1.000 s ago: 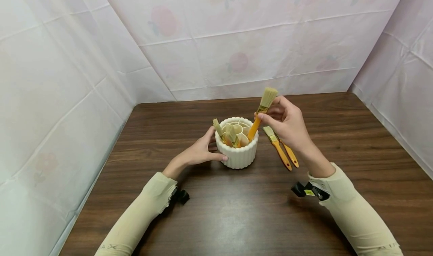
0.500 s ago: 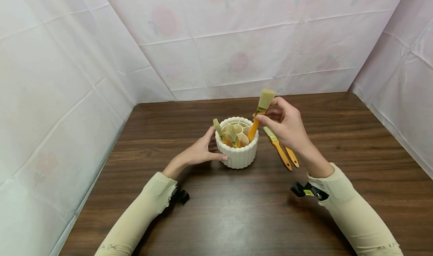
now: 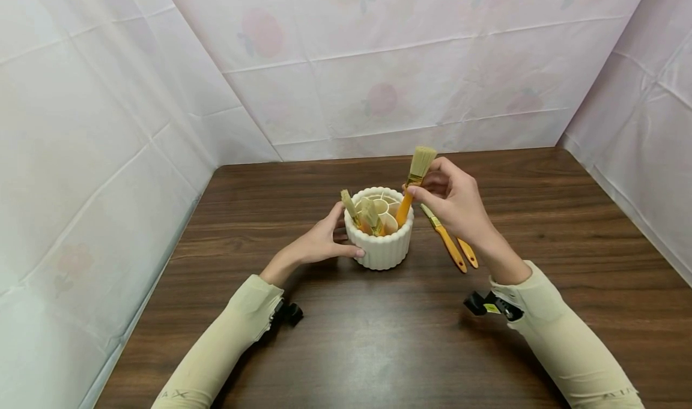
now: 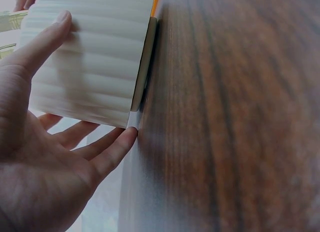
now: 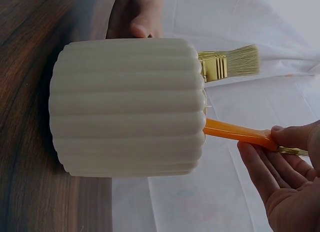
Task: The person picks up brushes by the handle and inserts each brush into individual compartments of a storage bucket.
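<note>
R hand point(image 3: 456, 202) pinches brush point(image 3: 413, 184), now more upright, sunk deeper in holder point(image 3: 379, 247); L hand point(image 3: 319, 241) cups holder, fingers loose.

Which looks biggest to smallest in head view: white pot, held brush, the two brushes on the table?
1. White pot.
2. Held brush, part sunk in the pot.
3. The two brushes on the table: the right hand covers them partly, so unranked against each other.
</note>
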